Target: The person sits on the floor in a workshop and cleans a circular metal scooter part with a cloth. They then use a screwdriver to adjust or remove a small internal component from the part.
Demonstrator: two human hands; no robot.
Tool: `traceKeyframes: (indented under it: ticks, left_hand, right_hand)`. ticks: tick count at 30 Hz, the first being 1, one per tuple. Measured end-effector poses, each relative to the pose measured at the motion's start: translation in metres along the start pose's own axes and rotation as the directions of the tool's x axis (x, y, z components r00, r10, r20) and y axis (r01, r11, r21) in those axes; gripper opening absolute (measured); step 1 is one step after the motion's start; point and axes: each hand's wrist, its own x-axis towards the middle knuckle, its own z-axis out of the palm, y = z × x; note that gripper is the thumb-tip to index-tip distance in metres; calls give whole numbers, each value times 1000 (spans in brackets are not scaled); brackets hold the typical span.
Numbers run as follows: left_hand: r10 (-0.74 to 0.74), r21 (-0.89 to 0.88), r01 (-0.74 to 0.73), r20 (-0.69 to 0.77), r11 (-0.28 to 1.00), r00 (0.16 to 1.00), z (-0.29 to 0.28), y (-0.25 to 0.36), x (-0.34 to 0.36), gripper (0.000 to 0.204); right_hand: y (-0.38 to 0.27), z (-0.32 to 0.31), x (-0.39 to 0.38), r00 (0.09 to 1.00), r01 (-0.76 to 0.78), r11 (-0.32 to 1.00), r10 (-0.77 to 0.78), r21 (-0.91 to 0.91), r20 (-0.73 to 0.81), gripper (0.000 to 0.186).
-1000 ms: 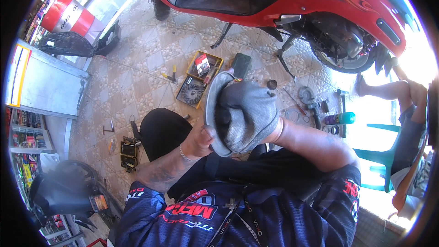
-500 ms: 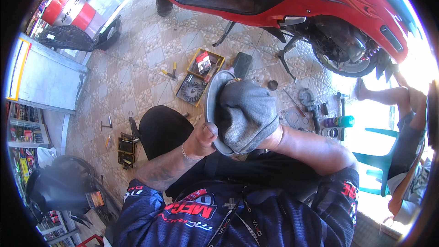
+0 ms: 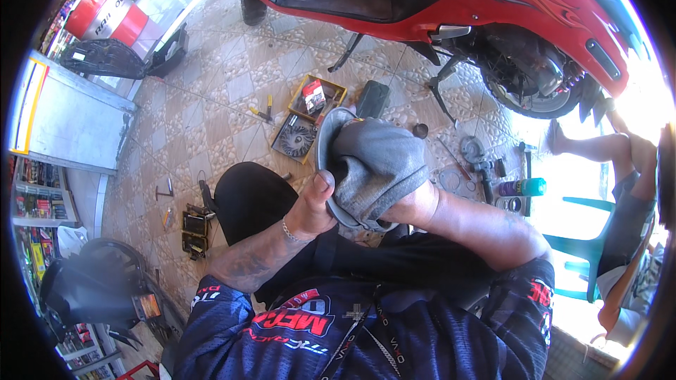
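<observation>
While the round metal cover point(image 3: 325, 169) is gripped by the left hand point(image 3: 310, 212), the right hand point(image 3: 412, 204) is hidden in one grey rag point(image 3: 377, 165); one red scooter point(image 3: 451, 0) and two parts trays point(image 3: 318, 96) are seen beyond.

L hand point(image 3: 313, 210) + R hand point(image 3: 415, 205) clenched, raised

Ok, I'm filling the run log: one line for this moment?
left hand: grips round metal part | right hand: under grey rag, pressed into part | red scooter behind
</observation>
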Motion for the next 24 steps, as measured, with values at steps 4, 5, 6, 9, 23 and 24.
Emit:
traceKeyframes:
  ticks: [4, 5, 6, 9, 23, 24]
  left_hand:
    - [-38, -318, 74, 118, 945, 992, 9, 7, 8, 74]
    - [-44, -324, 88, 141, 942, 989, 11, 9, 9, 80]
    - [-41, -261, 77, 141, 962, 989, 14, 10, 12, 84]
    - [-48, -176, 68, 115, 982, 992, 21, 12, 16, 89]
    - [-133, -46, 137, 85, 989, 987, 13, -3, 20, 93]
    - [-121, -36, 126, 104, 991, 987, 15, -3, 20, 95]
  right_hand:
    - [-1, -1, 3, 999, -34, 998, 35, -50, 24, 34]
    - [-1, -1, 3, 998, -57, 997, 59, -52, 25, 33]
    - [-2, 0, 4, 996, -84, 994, 87, -75, 31, 32]
    - [-4, 2, 5, 988, -145, 983, 150, -115, 35, 28]
    - [16, 3, -8, 1000, 10, 996, -9, -88, 2, 23]
    - [17, 3, -9, 1000, 17, 997, -17, -77, 6, 23]
